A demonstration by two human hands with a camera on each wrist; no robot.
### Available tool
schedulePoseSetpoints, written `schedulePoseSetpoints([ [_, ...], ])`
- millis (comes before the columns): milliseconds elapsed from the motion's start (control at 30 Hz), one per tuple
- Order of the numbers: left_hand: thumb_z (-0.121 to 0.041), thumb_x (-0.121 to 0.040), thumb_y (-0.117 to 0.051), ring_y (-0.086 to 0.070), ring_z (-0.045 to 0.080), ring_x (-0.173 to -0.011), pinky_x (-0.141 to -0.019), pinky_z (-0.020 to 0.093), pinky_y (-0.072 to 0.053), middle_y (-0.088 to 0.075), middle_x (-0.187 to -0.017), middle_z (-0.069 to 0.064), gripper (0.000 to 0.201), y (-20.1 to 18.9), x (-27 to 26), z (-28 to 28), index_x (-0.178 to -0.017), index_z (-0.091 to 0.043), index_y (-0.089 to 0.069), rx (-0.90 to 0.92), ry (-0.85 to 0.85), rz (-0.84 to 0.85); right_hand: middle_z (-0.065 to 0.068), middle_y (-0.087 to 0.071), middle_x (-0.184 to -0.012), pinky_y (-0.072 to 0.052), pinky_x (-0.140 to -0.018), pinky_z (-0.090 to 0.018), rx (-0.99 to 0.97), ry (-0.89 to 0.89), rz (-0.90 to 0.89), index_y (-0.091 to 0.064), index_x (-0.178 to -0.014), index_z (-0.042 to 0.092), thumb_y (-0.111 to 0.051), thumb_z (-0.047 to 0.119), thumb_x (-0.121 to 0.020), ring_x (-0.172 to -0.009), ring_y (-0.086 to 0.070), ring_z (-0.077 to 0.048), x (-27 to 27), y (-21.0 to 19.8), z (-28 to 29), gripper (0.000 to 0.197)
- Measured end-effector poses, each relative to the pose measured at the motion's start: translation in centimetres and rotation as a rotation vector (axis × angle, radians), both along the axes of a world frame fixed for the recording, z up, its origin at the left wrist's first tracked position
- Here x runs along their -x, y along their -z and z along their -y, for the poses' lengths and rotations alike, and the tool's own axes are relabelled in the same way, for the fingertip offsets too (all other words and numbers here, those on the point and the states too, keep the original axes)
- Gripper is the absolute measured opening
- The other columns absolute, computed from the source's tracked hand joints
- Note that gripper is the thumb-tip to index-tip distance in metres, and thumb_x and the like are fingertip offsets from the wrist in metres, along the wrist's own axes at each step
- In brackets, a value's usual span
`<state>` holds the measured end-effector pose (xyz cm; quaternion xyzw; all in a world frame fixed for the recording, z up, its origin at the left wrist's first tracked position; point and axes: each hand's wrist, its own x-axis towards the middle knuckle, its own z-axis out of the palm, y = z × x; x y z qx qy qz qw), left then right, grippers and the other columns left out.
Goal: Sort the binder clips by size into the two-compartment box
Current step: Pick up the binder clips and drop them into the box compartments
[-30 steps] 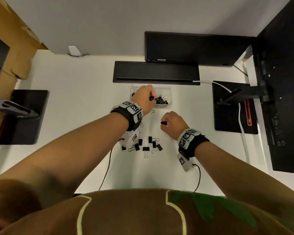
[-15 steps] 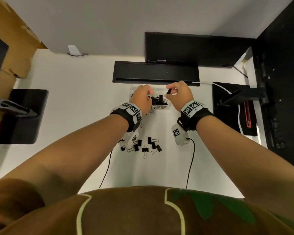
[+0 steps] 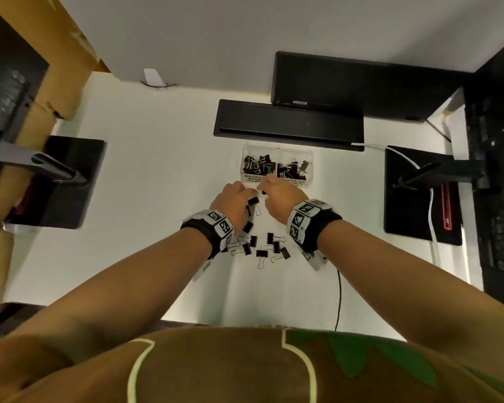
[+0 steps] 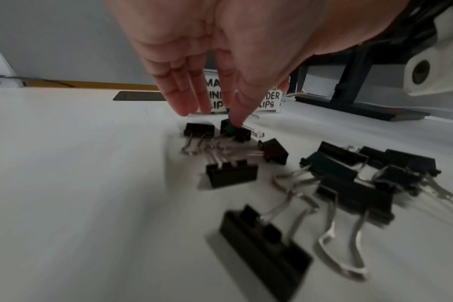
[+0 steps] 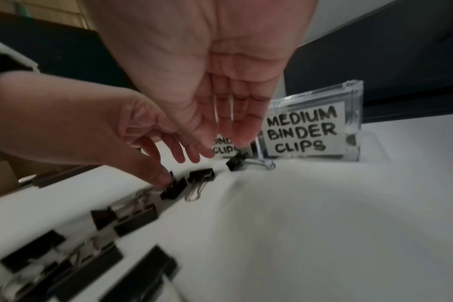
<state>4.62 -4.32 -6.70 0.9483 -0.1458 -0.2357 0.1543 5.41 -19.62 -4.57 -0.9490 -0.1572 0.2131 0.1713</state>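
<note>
A clear two-compartment box (image 3: 310,170) stands at the back, with black binder clips in both halves; its right label reads MEDIUM BINDER CLIPS (image 5: 301,132). Several loose black clips (image 3: 259,248) lie in a cluster near my wrists. My left hand (image 3: 245,196) reaches down with spread fingers, and its thumb tip (image 5: 163,179) touches a small clip (image 4: 233,130) on the table. My right hand (image 5: 228,143) hangs with straight fingers and holds nothing, just above another small clip (image 5: 237,162) that lies in front of the box.
A black bar (image 3: 288,120) lies right behind the box. Black monitor bases sit at the left (image 3: 56,181) and the right (image 3: 419,193). A thin black cable (image 3: 338,301) runs to the near table edge.
Both hands were over the box, each pinching a clip. They have drawn back to the table in front of it, empty, and the left thumb now touches a loose clip.
</note>
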Motion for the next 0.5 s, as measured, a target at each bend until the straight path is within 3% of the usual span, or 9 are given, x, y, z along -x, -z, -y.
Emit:
schedulePoseSetpoints([
  [100,-0.007,-0.086,-0.055,-0.04,0.029,-0.121,-0.097,0.044,-0.046,-0.04,-0.13,0.013,0.058,0.1,0.6,-0.2,-0.139,-0.024,-0.039,0.009,-0.033,-0.074,-0.009,-0.038,-0.137,-0.049,-0.093,-0.044,0.118,0.01,-0.034,-0.042,-0.132,0.005,-0.046,-0.008,-0.084,-0.125,-0.039,-0.028,0.7,1.2,-0.3,0.05],
  [200,-0.004,-0.087,-0.053,-0.045,0.03,-0.115,-0.094,0.043,-0.048,-0.043,-0.124,0.015,0.055,0.3,1.0,-0.2,-0.137,-0.023,-0.042,0.062,-0.046,-0.075,-0.013,-0.029,-0.144,-0.05,-0.088,-0.041,0.167,0.017,-0.01,-0.039,-0.133,0.003,-0.046,-0.012,-0.082,-0.129,-0.033,-0.03,1.5,1.9,-0.1,0.054],
  [300,-0.002,-0.088,-0.05,-0.048,0.031,-0.112,-0.093,0.04,-0.048,-0.046,-0.12,0.015,0.051,0.4,1.3,0.1,-0.135,-0.02,-0.043,0.099,-0.056,-0.075,-0.016,-0.036,-0.133,-0.049,-0.08,-0.038,0.178,0.046,0.017,-0.045,-0.125,0.001,-0.043,-0.017,-0.078,-0.12,-0.036,-0.031,2.0,2.6,0.6,0.051],
  [400,-0.003,-0.091,-0.046,-0.049,0.031,-0.113,-0.095,0.039,-0.046,-0.047,-0.122,0.015,0.051,0.3,1.5,0.3,-0.138,-0.019,-0.04,0.105,-0.056,-0.098,-0.018,-0.041,-0.124,-0.049,-0.085,-0.04,0.153,0.112,-0.021,-0.048,-0.122,-0.001,-0.041,-0.018,-0.078,-0.115,-0.038,-0.031,2.5,3.2,1.5,0.049],
  [500,0.0,-0.089,-0.044,-0.049,0.031,-0.109,-0.091,0.039,-0.047,-0.045,-0.12,0.015,0.059,0.3,1.7,0.3,-0.142,-0.025,-0.033,0.091,-0.002,-0.108,-0.017,-0.044,-0.123,-0.046,-0.09,-0.036,0.093,0.174,-0.057,-0.052,-0.123,0.001,-0.042,-0.011,-0.086,-0.116,-0.043,-0.03,2.8,3.2,2.2,0.04],
])
